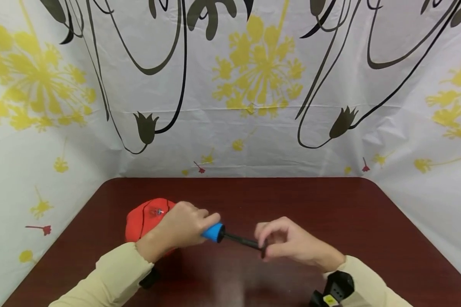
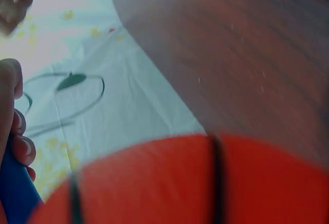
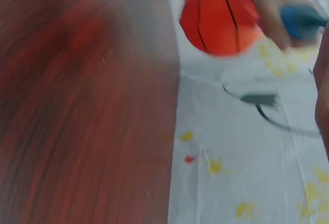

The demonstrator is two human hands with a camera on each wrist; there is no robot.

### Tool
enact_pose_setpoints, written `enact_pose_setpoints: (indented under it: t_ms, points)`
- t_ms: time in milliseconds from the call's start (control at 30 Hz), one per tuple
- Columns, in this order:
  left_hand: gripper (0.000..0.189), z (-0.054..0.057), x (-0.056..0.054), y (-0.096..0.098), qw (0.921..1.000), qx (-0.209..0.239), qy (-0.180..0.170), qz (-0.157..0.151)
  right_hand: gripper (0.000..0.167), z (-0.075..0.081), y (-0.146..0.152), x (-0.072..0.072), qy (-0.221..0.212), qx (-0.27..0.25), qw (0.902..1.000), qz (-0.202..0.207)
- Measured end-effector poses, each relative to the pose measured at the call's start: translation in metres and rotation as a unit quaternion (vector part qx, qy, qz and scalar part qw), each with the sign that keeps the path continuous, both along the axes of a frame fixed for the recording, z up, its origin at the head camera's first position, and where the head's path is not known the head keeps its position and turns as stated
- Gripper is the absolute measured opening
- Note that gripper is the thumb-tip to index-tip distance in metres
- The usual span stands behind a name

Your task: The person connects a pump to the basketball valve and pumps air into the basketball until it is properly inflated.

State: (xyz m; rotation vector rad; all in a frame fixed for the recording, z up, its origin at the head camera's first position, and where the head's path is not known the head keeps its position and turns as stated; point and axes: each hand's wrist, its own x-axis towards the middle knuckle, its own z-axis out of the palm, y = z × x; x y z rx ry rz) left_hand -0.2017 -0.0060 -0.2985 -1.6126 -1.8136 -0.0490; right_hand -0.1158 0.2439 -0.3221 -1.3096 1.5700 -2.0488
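Observation:
A hand pump with a blue barrel [image 1: 214, 233] and a black rod [image 1: 241, 241] lies between the two hands in the head view. My left hand [image 1: 184, 226] grips the blue barrel. At the other end, my right hand [image 1: 292, 243] pinches the black handle [image 1: 263, 249], with the rod drawn out of the barrel. A red ball [image 1: 141, 221] with black lines, creased on its surface, is behind and beside the left hand. It also fills the lower part of the left wrist view [image 2: 154, 183]. The left hand hides whether pump and ball are joined.
The dark reddish-brown table [image 1: 292, 196] has rounded far corners. Behind and beside it hangs a white sheet [image 1: 199, 140] printed with yellow, grey and red flowers. A black wrist device [image 1: 339, 285] sits over the right sleeve.

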Motion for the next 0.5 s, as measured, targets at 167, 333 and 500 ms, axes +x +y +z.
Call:
enact_pose_setpoints:
  t_ms: [167, 333, 500]
  points:
    - [0.036, 0.001, -0.002, -0.011, 0.9996, 0.016, 0.0, 0.023, 0.018, -0.003, 0.015, 0.004, -0.035, -0.036, 0.998, 0.038]
    - [0.026, 0.0, 0.006, 0.003, 0.9999, 0.007, 0.011, 0.007, 0.007, -0.007, -0.014, -0.011, 0.082, 0.004, 0.9957, -0.042]
    - [0.023, -0.001, 0.01, 0.01, 0.9999, -0.008, 0.014, 0.004, 0.007, -0.007, -0.032, -0.016, 0.088, 0.041, 0.9915, -0.087]
